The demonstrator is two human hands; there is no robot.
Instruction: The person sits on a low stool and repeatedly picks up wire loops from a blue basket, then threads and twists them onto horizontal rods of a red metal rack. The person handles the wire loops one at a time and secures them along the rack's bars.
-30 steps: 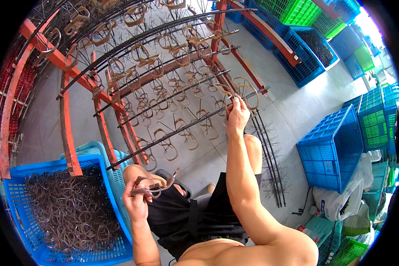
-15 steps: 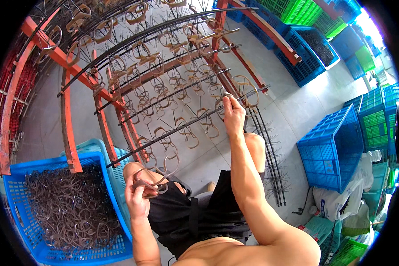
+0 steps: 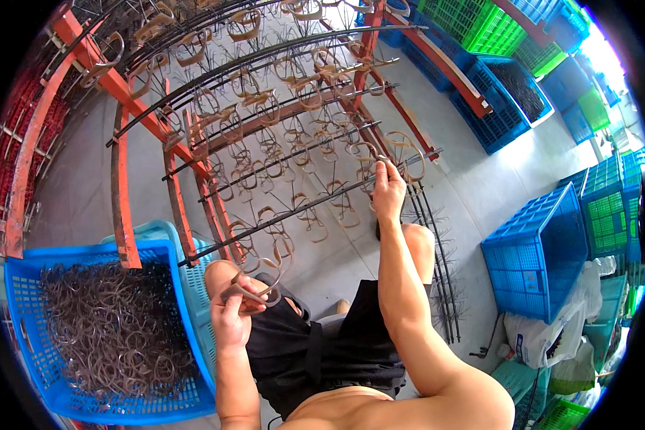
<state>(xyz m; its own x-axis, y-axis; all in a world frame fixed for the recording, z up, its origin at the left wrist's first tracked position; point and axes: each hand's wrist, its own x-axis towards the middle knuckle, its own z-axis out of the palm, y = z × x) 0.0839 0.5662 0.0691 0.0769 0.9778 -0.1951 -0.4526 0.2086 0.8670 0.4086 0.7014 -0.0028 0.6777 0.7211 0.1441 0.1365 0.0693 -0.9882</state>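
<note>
My left hand [image 3: 231, 319] is closed round a small bunch of brown, curved loop-shaped frames [image 3: 252, 295], above my left knee. Farther off, my right hand [image 3: 389, 192] pinches a brown frame [image 3: 381, 159] at the right part of the nearest black rod [image 3: 302, 209]; the fingers hide how it meets the rod. Brown frames [image 3: 309, 217] like these hang along that rod, and a larger loop [image 3: 413, 154] hangs just right of my right hand.
An orange-red metal rack [image 3: 122, 188] carries several rods of frames. A blue basket [image 3: 193, 344] full of brown loops stands at my left. Bare hooked rods [image 3: 437, 269] lie on the floor at right, near a blue crate [image 3: 527, 251] and white bags [image 3: 552, 333].
The whole view has shifted slightly, so the rack appears lower and farther right. Both hands keep their holds; the bunch in my left hand has tilted a little.
</note>
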